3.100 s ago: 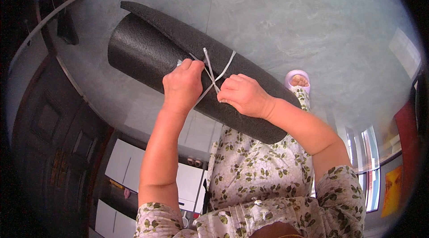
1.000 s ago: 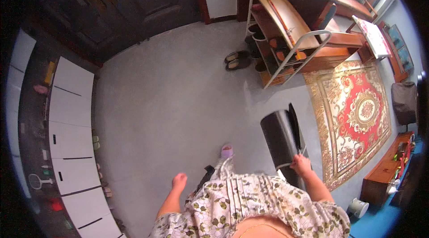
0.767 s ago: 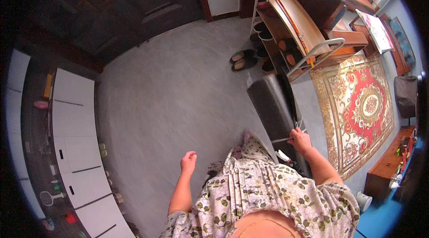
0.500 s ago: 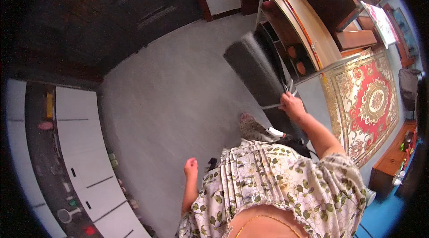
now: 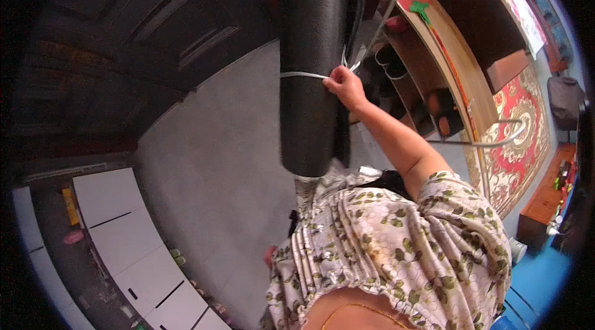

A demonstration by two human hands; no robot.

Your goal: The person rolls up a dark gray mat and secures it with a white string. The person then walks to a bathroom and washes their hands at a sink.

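Note:
A rolled black mat hangs in front of me, tied round its middle with a white string. My right hand is closed on that string at the roll's right side, with the loose ends sticking up behind the fingers. Low beside my floral top, my left hand shows only in part; its fingers are mostly hidden, and nothing is seen in it.
To the right stands a shoe rack with a metal rail, shoes and a green-and-red fly swatter. White cabinets line the left, with small shoes at their foot. A dark door is ahead; a patterned rug lies right.
My right hand has lifted the mat by its string and carried it forward and left, away from beside the rack. My left hand has dropped back against my side. The view has turned.

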